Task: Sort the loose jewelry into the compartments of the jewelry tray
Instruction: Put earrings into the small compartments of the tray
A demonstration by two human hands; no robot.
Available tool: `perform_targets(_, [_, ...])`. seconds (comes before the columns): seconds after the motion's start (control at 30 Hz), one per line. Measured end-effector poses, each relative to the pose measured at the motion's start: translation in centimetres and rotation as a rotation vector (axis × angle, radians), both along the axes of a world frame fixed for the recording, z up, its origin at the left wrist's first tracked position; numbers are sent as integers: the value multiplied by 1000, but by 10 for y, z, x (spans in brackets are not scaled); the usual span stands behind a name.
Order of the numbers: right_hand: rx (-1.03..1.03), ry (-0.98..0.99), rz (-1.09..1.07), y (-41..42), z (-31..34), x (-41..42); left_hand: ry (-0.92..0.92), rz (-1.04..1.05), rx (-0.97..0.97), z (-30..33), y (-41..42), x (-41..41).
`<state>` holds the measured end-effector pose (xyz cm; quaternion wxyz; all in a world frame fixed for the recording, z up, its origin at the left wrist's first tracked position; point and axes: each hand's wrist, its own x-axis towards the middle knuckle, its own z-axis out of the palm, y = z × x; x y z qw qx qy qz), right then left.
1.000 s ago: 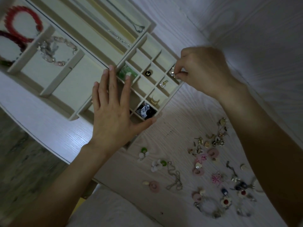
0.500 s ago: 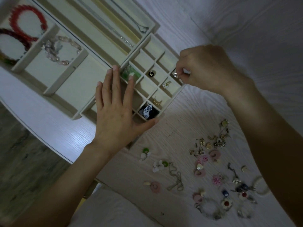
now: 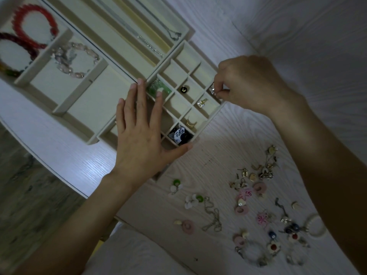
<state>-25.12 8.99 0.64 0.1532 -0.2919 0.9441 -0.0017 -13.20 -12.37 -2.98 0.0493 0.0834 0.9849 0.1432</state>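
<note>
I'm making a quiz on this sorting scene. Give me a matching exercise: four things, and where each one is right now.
Things:
1. red bracelet
2. sparkly ring
3. pink flower earring
4. left hand

Places:
A. loose on the table
B. flat on the tray's small compartments
C. large corner compartment
D. pinched by the right hand

Pairs: 1-C, 2-D, 3-A, 4-B

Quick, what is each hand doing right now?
Left hand: open, fingers straight, resting flat on the jewelry tray.
Right hand: pinches a small sparkly piece over a compartment at the tray's edge.
</note>
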Motion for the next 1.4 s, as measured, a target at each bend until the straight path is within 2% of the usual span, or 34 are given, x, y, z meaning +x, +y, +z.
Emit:
perform_targets(0.2, [-37,22,40,1,3,3,4,-1,10,0,0,1])
perform_targets(0.47, [-36,-80,212,0,12,1,2,7,-1,1,1,1])
perform_targets(0.7, [-97,-50,118,7,4,4,8,12,0,0,1,0])
perform_targets(0.87, [-121,-29,149,10,1,10,13,4,0,-1,0,1])
perform_targets(1.03, [-46,-31,163,17,8,14,15,-1,6,-1,0,1])
perform_targets(1.4, [-166,-6,102,26,9,25,14,-6,-1,-1,-1,1])
